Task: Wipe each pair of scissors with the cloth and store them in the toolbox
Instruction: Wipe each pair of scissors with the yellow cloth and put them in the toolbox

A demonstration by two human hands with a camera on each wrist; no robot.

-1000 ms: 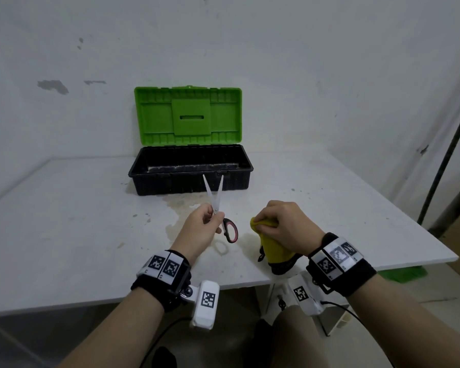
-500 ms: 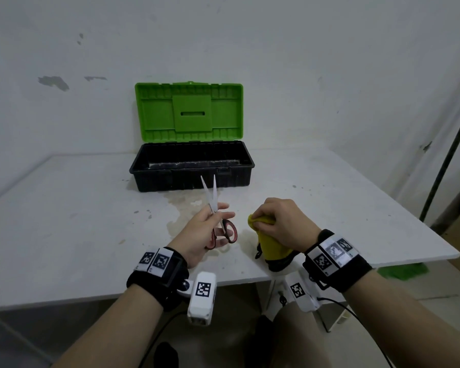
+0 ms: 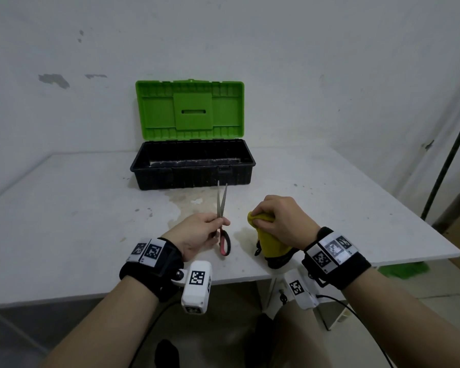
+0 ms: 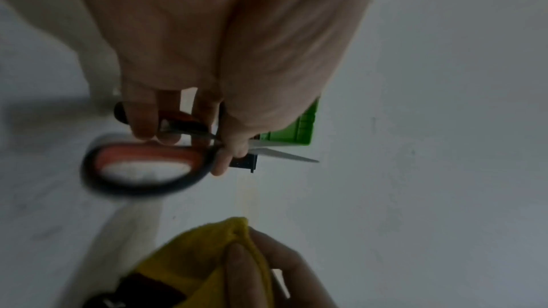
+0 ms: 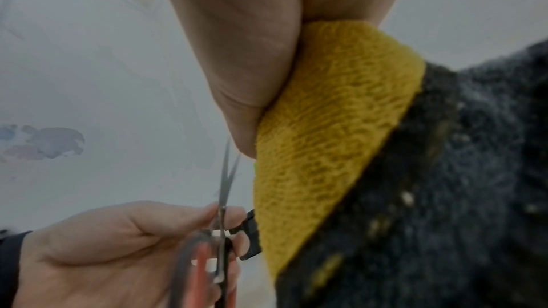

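My left hand (image 3: 197, 232) pinches a pair of scissors (image 3: 221, 208) near the pivot, above the table. Its red-and-black handles (image 3: 225, 244) hang toward me; the slightly parted blades point at the toolbox (image 3: 193, 166). In the left wrist view my fingers (image 4: 142, 116) curl around the scissors' handles (image 4: 148, 161). My right hand (image 3: 279, 221) grips a yellow cloth with a black side (image 3: 270, 241), bunched, just right of the scissors and apart from them. The right wrist view shows the cloth (image 5: 332, 114) beside the scissors' blades (image 5: 225, 172). The toolbox stands open, green lid (image 3: 189, 110) upright.
The white table (image 3: 64, 221) carries stains in front of the toolbox. Its front edge runs just under my wrists. A wall stands close behind the toolbox. A dark pole (image 3: 446, 155) leans at the far right, with something green (image 3: 404, 269) on the floor.
The scissors' blades have closed from a wide V to a narrow gap. My left hand has turned the scissors so the handles hang lower. The right hand holds the cloth in about the same place.
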